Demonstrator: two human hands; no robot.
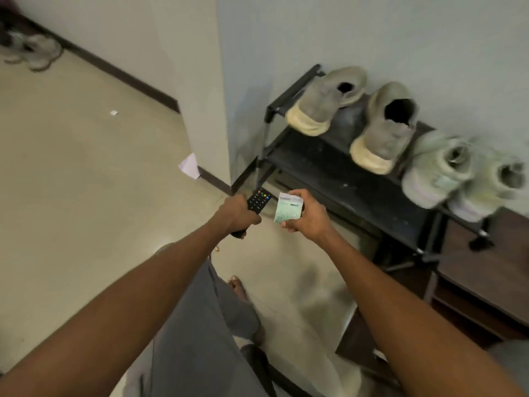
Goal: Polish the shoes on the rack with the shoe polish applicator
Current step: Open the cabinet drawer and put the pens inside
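Hands come first: the left hand point(239, 212) grips a black remote control with coloured buttons point(257, 202), fingers curled round its body, while the right hand point(305, 214) pinches a small white-and-green printed carton point(288, 208) between thumb and fingers. Both are held near the low end of the black metal shoe rack point(352, 179) standing against the pale wall at right.

On the rack's top shelf sit four worn shoes: two grey suede slip-ons with cream toe caps point(325, 100) at the far left, and two pale green fabric trainers point(438, 170) at the right. No polish applicator is plainly visible; it may be inside the carton, though that cannot be told.

Judging by this, polishing has not begun. A good start would be to set the remote down well apart from the rack, freeing one hand to steady a shoe while the other works.

Dark lettering runs across the carton's top edge, but it is too blurred to read.
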